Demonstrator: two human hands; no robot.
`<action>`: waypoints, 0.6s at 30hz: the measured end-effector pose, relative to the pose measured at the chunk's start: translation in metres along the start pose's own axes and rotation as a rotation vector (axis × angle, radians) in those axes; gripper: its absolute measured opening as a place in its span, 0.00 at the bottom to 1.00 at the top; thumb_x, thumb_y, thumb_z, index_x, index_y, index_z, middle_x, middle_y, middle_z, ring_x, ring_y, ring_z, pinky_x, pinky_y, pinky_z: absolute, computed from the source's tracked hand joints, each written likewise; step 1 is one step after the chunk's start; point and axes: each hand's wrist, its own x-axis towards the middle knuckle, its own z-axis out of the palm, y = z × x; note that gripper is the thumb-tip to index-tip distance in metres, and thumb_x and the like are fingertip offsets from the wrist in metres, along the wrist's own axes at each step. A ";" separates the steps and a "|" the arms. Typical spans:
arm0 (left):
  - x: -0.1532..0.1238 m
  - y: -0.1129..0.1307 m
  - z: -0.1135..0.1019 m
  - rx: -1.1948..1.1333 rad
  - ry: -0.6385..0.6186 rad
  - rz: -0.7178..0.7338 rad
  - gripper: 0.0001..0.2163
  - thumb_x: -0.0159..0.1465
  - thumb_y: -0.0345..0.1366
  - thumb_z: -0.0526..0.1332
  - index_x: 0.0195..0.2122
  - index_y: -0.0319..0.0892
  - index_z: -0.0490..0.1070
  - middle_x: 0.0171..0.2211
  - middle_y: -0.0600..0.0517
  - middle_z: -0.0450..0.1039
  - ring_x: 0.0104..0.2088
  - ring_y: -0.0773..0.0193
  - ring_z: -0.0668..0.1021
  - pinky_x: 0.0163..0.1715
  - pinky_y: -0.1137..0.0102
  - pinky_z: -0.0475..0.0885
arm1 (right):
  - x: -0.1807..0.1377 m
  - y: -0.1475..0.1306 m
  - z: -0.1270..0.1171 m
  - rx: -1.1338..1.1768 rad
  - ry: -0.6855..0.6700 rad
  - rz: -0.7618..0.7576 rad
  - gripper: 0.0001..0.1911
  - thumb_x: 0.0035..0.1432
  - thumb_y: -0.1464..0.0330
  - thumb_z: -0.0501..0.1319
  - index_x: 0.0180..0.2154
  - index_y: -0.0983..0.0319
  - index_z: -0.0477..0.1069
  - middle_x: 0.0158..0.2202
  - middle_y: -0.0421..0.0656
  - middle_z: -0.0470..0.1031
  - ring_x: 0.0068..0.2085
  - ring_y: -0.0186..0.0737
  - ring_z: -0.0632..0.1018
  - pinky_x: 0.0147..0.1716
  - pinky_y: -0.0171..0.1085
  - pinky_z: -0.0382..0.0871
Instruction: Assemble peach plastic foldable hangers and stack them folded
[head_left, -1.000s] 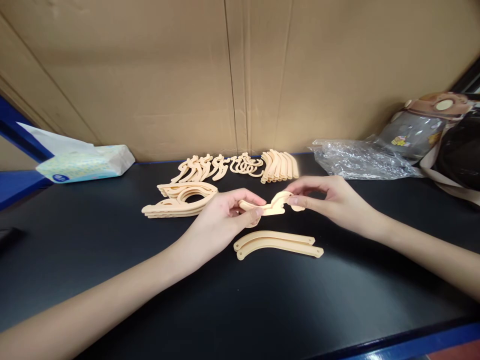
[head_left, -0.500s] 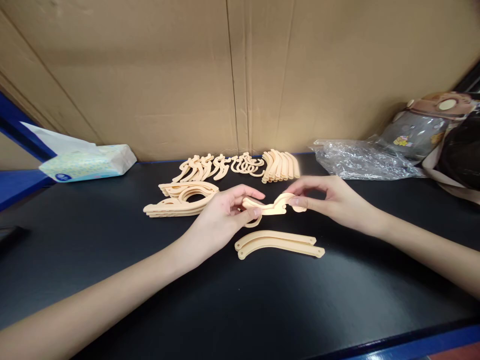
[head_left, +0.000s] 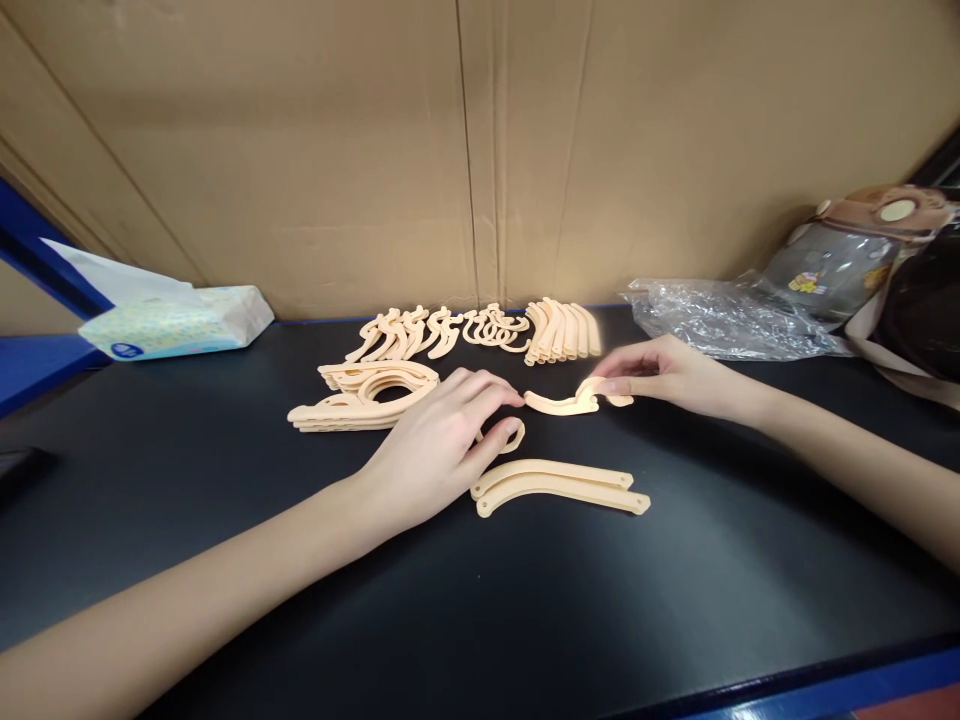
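My right hand (head_left: 660,372) pinches the right end of a curved peach plastic piece (head_left: 562,403) that lies low on the black table (head_left: 525,600). My left hand (head_left: 435,440) rests palm down just left of it, fingers stretched out over a small peach hook piece (head_left: 514,438) under its fingertips. Two long curved peach arms (head_left: 559,487) lie side by side in front of both hands. A stack of assembled peach hangers (head_left: 360,395) sits left of my left hand.
Rows of loose peach hanger parts (head_left: 480,332) line the back by the cardboard wall. A tissue pack (head_left: 172,320) lies at the far left. Crumpled clear plastic (head_left: 712,320) and a grey bottle with a bag (head_left: 847,260) fill the back right.
Both hands held the curved piece together above the table. Now my left hand has let go and lies flat, and my right hand has carried the piece down and right.
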 end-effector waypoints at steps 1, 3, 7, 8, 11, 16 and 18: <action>0.000 0.001 0.000 0.001 -0.006 0.007 0.11 0.70 0.36 0.50 0.47 0.40 0.68 0.47 0.48 0.71 0.46 0.59 0.70 0.47 0.62 0.66 | 0.000 0.001 -0.001 -0.025 0.000 -0.003 0.19 0.54 0.53 0.63 0.37 0.61 0.78 0.32 0.42 0.79 0.33 0.38 0.76 0.35 0.38 0.68; 0.001 0.002 -0.002 0.005 -0.007 0.011 0.11 0.71 0.36 0.49 0.46 0.40 0.69 0.46 0.48 0.71 0.46 0.58 0.70 0.47 0.62 0.66 | 0.000 0.003 -0.002 -0.083 0.014 -0.021 0.18 0.55 0.53 0.63 0.38 0.61 0.78 0.33 0.42 0.79 0.34 0.39 0.76 0.36 0.38 0.68; 0.003 0.003 -0.006 0.050 -0.002 0.039 0.11 0.70 0.34 0.48 0.45 0.40 0.69 0.45 0.47 0.72 0.46 0.57 0.71 0.45 0.63 0.66 | 0.000 0.005 -0.003 -0.167 0.038 -0.059 0.19 0.56 0.53 0.62 0.39 0.61 0.77 0.36 0.44 0.79 0.37 0.41 0.77 0.38 0.39 0.68; 0.004 0.003 -0.007 0.069 -0.002 0.048 0.11 0.70 0.33 0.48 0.45 0.40 0.69 0.45 0.47 0.72 0.46 0.57 0.71 0.45 0.63 0.67 | 0.000 0.006 -0.003 -0.177 0.034 -0.065 0.19 0.56 0.53 0.61 0.39 0.61 0.77 0.36 0.44 0.79 0.37 0.41 0.77 0.38 0.40 0.68; 0.003 0.002 -0.011 0.127 -0.007 0.068 0.12 0.70 0.30 0.47 0.45 0.39 0.70 0.44 0.47 0.72 0.45 0.58 0.71 0.45 0.63 0.67 | 0.001 0.006 -0.002 -0.196 0.025 -0.090 0.20 0.57 0.52 0.60 0.40 0.61 0.77 0.36 0.44 0.79 0.37 0.41 0.77 0.38 0.40 0.67; -0.003 -0.003 -0.014 0.229 -0.073 0.140 0.12 0.69 0.29 0.50 0.44 0.38 0.73 0.41 0.48 0.74 0.44 0.57 0.71 0.43 0.64 0.67 | 0.002 0.005 0.000 -0.217 0.030 -0.117 0.20 0.58 0.52 0.59 0.40 0.60 0.77 0.36 0.44 0.78 0.36 0.41 0.75 0.37 0.40 0.66; -0.005 -0.004 -0.015 0.255 -0.099 0.176 0.12 0.69 0.29 0.51 0.45 0.38 0.73 0.41 0.48 0.74 0.43 0.57 0.72 0.43 0.64 0.67 | 0.002 0.005 0.001 -0.223 0.029 -0.115 0.20 0.58 0.52 0.59 0.39 0.60 0.77 0.35 0.44 0.77 0.36 0.40 0.75 0.35 0.39 0.65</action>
